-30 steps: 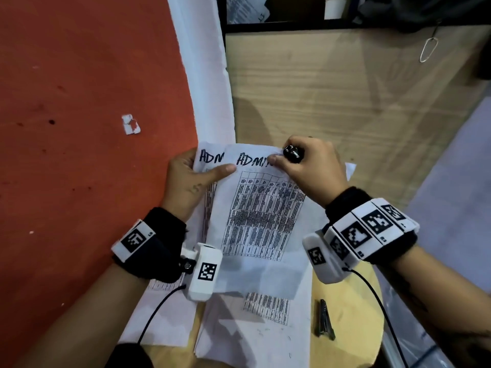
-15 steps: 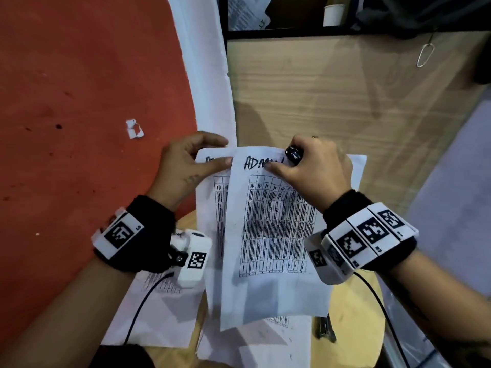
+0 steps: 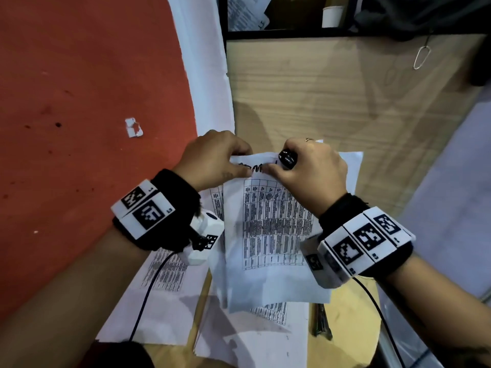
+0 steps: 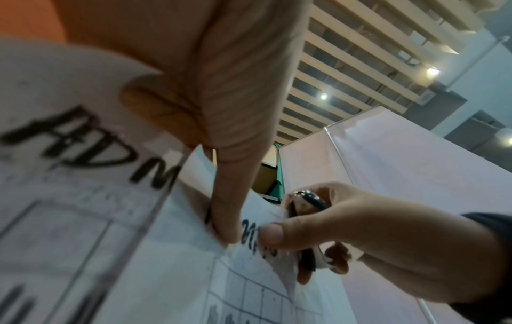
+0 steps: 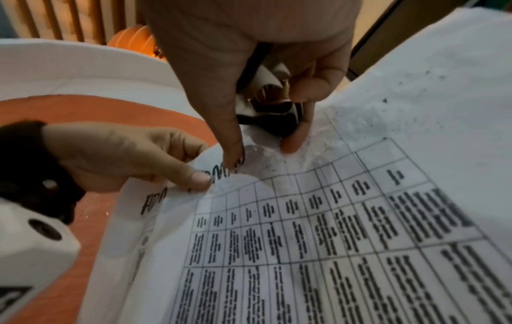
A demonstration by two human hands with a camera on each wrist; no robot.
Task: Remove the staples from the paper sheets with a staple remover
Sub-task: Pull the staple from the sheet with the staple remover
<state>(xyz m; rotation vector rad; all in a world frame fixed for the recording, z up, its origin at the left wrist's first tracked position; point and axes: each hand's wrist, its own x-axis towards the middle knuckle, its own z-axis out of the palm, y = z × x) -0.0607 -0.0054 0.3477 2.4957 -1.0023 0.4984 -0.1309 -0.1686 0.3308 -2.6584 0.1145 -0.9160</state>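
Note:
I hold printed paper sheets (image 3: 268, 235) upright above the round wooden table (image 3: 345, 333). The top edge carries black handwriting. My left hand (image 3: 212, 160) pinches the top edge of the sheets between thumb and fingers (image 4: 227, 197). My right hand (image 3: 310, 168) pinches the same top edge just to the right, thumb (image 5: 230, 140) on the front. Its other fingers curl round a black and chrome staple remover (image 3: 287, 158), which also shows in the right wrist view as the staple remover (image 5: 271, 109) and in the left wrist view as the staple remover (image 4: 307, 203). No staple is visible.
More printed sheets (image 3: 164, 296) lie flat on the table below my hands. A dark metal tool (image 3: 321, 322) lies at the table's right side. A wooden panel (image 3: 345, 102) stands behind, red floor (image 3: 79, 102) lies to the left with a paper scrap (image 3: 133, 127).
The sheets rose from lying flatter to hanging upright. My left hand moved up and right from the sheets' left side to their top edge, close to my right hand.

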